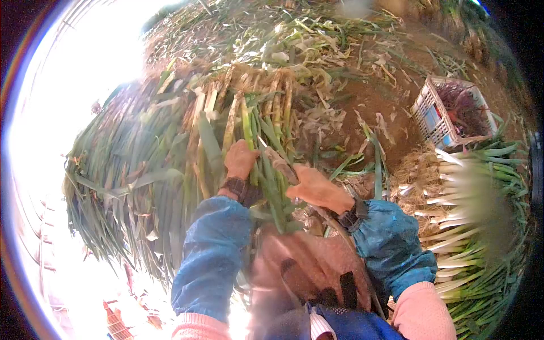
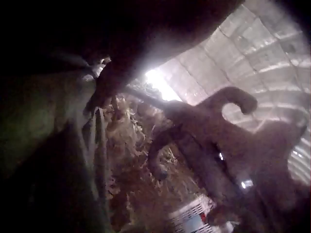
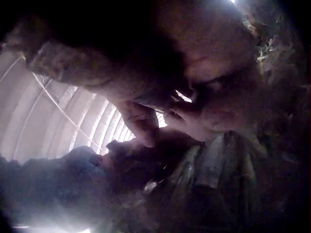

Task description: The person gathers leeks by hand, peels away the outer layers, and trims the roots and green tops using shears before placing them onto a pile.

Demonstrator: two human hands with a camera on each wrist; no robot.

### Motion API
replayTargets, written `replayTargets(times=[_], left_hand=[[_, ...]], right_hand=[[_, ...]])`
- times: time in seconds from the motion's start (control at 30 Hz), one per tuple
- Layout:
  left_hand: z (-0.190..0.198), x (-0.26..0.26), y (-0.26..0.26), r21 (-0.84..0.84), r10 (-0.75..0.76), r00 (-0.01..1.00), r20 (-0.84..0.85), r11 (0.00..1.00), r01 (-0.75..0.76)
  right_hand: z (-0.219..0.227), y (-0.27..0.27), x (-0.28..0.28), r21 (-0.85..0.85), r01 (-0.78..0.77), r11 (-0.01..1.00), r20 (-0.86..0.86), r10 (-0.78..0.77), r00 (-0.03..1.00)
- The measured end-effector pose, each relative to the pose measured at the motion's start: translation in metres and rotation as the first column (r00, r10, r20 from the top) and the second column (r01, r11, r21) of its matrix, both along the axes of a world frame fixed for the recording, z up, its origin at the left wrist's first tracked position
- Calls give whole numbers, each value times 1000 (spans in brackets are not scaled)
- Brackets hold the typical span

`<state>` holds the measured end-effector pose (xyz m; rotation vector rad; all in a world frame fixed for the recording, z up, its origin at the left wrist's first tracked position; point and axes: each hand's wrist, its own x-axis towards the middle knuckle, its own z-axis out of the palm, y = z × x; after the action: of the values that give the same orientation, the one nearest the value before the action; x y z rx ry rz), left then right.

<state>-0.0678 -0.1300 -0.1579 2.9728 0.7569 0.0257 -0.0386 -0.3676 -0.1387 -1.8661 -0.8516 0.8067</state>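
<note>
In the head view my gloved left hand (image 1: 242, 160) grips a green leek (image 1: 247, 122) by its stalk, fingers curled round it. Just to the right, my gloved right hand (image 1: 320, 188) holds a knife (image 1: 279, 163) with a brownish handle. Its thin pale tip points up and left, close beside the leek's stalk. More loose green leaves (image 1: 276, 198) hang below, between both hands and my lap. The left wrist view is dark, with the right hand (image 2: 214, 126) as a silhouette. In the right wrist view, shadowed fingers (image 3: 141, 121) curl near pale stalks.
A large heap of untrimmed leeks (image 1: 136, 164) lies on the left, root ends away from me. On the right, leeks with white stems (image 1: 453, 226) lie in a row. A white plastic crate (image 1: 433, 116) stands behind them on brown soil (image 1: 374, 107) strewn with leaf scraps.
</note>
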Motion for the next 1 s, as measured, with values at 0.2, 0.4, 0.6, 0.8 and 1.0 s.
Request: replayTargets(times=[0.2, 0.4, 0.6, 0.8, 1.0], left_hand=[[7, -8, -4, -90, 109, 992, -56, 989, -114], [9, -35, -24, -96, 37, 999, 17, 995, -36], [21, -74, -49, -337, 53, 998, 17, 941, -44], [30, -92, -54, -454, 55, 998, -31, 889, -63], [41, -100, -61, -456, 110, 988, -104, 878, -146]], right_hand=[[7, -16, -23, 45, -33, 998, 65, 30, 997], [-4, -1, -16, 67, 23, 997, 111, -30, 993], [3, 9, -10, -55, 123, 991, 108, -116, 987], [4, 2, -16, -64, 80, 995, 130, -71, 989], [-8, 29, -3, -34, 109, 993, 140, -103, 985]])
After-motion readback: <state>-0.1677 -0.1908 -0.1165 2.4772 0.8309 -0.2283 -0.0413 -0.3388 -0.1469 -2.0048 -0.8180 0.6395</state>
